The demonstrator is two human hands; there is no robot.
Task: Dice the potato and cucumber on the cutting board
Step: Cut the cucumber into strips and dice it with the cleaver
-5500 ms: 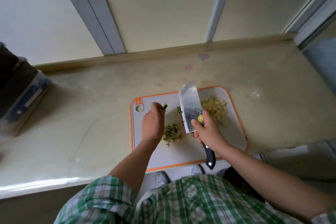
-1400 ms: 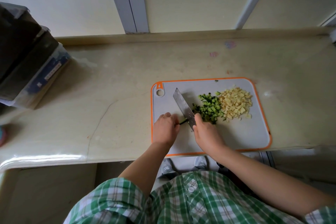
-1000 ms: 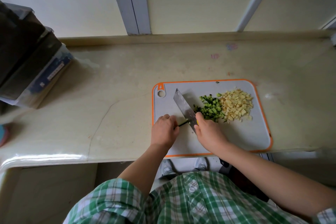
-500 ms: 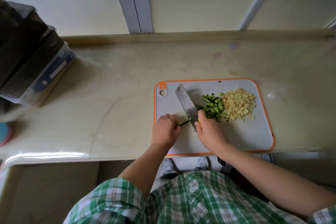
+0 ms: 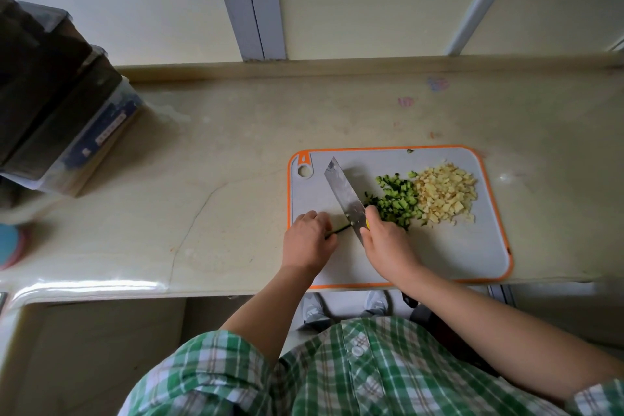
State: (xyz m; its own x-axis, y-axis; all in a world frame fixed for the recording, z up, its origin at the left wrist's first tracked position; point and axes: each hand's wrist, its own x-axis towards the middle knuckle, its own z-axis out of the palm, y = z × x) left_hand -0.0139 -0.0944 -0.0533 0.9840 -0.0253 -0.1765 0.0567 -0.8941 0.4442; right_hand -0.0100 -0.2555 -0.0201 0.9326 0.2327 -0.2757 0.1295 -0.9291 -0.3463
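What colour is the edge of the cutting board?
Orange, all round the grey cutting board; the head view shows it best.

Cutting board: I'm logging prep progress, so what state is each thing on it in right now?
cutting board: flat on the counter.
potato: diced, piled at the board's right.
cucumber pile: diced, touching the potato.
cucumber strip: uncut, held down by the left hand.
knife: blade against the strip, gripped by the right hand.

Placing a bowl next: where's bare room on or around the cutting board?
Bare: counter between the dark box and the cutting board; the strip behind the board; the board's near-right corner. Crowded: mid-board: left hand, right hand, knife, cucumber dice, potato dice.
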